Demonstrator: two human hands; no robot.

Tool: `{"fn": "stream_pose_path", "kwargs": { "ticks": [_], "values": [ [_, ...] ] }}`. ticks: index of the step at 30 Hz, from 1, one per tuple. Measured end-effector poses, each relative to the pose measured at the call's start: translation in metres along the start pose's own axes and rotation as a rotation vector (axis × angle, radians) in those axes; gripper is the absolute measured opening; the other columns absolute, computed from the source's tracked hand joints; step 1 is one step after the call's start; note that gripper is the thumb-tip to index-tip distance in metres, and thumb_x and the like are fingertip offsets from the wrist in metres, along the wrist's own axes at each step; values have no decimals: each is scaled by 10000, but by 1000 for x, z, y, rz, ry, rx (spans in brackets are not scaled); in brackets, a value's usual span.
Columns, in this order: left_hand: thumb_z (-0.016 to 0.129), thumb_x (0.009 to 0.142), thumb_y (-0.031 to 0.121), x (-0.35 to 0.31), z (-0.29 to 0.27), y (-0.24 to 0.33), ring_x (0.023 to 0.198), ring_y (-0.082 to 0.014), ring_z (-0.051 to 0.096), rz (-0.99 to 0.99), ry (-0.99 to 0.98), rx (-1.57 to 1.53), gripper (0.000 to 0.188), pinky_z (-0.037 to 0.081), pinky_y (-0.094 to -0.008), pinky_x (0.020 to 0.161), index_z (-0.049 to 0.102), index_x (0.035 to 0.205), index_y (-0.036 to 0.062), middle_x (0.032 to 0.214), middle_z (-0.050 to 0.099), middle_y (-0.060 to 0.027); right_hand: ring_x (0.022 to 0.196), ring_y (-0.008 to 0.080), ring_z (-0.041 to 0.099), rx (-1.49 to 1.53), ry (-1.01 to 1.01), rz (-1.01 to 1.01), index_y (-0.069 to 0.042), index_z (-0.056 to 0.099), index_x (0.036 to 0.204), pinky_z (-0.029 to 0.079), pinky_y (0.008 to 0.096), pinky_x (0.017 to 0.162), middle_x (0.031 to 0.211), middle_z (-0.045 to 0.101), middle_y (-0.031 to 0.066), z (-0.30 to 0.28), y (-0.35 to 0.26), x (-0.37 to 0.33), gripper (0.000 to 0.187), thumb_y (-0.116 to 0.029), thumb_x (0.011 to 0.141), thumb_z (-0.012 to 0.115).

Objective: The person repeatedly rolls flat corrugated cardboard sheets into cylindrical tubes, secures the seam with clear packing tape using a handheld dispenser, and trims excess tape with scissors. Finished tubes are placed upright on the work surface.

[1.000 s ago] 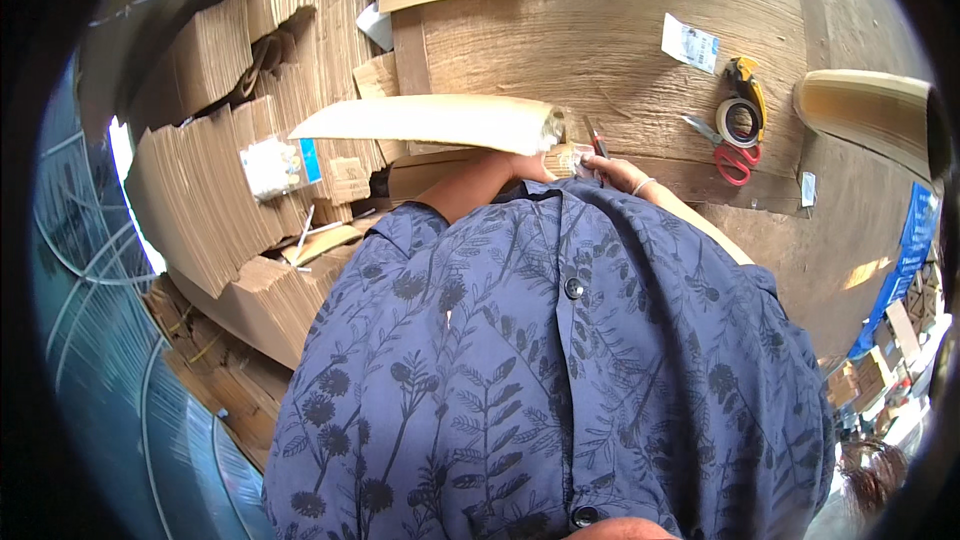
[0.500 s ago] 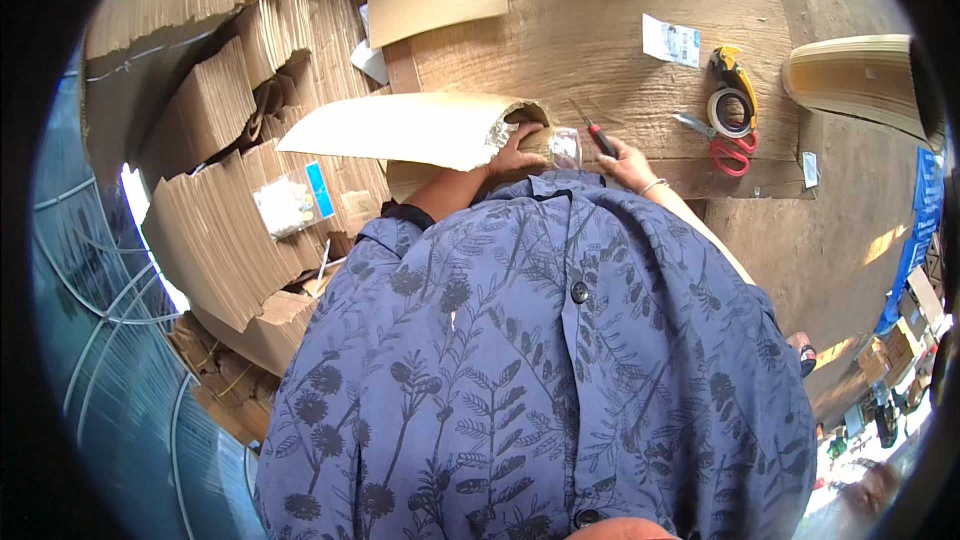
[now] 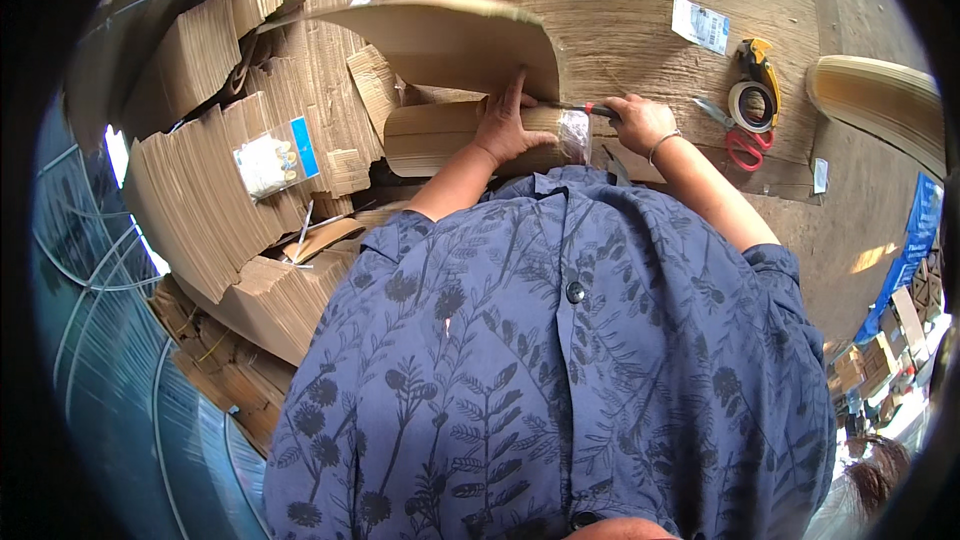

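Note:
A raised, curved cardboard sheet (image 3: 450, 40) stands behind a thick, rounded cardboard bundle (image 3: 430, 140) lying close to my body. My left hand (image 3: 508, 130) has its fingers spread over the bundle, one finger stretched up against the sheet's inner face. Clear film or tape (image 3: 577, 138) wraps the bundle's right end. My right hand (image 3: 643, 122) is closed round a slim tool (image 3: 600, 111) with a black and red handle. The tool points left along the bundle's far edge, close to my left fingers; its tip is hard to make out.
Red-handled scissors (image 3: 746, 147), a tape roll (image 3: 752, 106) and a yellow cutter (image 3: 757, 60) lie right on the wooden table (image 3: 610, 30). A printed label (image 3: 700, 24) sits nearby. Cardboard stacks (image 3: 205, 205) bearing a clear packet (image 3: 270, 162) fill the left. Curved cardboard (image 3: 880, 100) stands far right.
The cardboard sheet has lifted and swung away from me, uncovering the bundle. My left hand has come up onto the bundle. My right hand has moved up, its tool turned more level.

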State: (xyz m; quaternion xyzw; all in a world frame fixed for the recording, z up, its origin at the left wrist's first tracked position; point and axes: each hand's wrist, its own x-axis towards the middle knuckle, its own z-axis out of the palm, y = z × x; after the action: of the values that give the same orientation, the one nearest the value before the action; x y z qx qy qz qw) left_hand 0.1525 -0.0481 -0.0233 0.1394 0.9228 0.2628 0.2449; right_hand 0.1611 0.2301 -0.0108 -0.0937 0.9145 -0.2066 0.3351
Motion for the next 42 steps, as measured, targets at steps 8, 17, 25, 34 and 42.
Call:
{"fn": "stream_pose_path", "kwargs": {
  "ticks": [8,17,25,34,42],
  "values": [
    [849,530,603,-19,11,-1,1302,-370,417,8,86,68,1365,288,-544,1080,75,1558,151,1476,407,-152,995,303,670,-144,-155,48,-228,646,1169,529,445,811,1064,699,101,-8,20,6,319,-193,875,526],
    [866,485,582,-49,2,17,1353,-365,325,-29,-97,177,1189,276,-528,1090,353,1456,125,1548,280,-131,1003,309,658,24,-24,-68,-224,642,1191,528,435,831,1081,681,108,6,33,-31,325,-295,878,594],
    [848,453,610,-67,17,13,1328,-363,344,95,80,196,1068,243,-528,1098,479,1315,98,1444,390,-135,971,309,666,-72,-144,-134,-207,655,1128,535,451,787,986,696,97,0,-2,-8,295,-199,860,532],
    [836,462,610,-76,20,15,1282,-343,379,130,153,159,1054,252,-520,1086,477,1326,123,1372,436,-101,911,363,666,142,-89,25,-171,675,1054,522,462,757,953,706,141,5,11,-9,248,-280,850,585],
    [835,503,590,-78,14,21,1320,-345,356,151,98,175,969,247,-536,1086,513,1346,234,1393,431,-96,716,121,558,1380,-376,232,-52,730,1056,428,261,667,870,673,14,19,-24,59,318,-193,771,751]
  ]
}}
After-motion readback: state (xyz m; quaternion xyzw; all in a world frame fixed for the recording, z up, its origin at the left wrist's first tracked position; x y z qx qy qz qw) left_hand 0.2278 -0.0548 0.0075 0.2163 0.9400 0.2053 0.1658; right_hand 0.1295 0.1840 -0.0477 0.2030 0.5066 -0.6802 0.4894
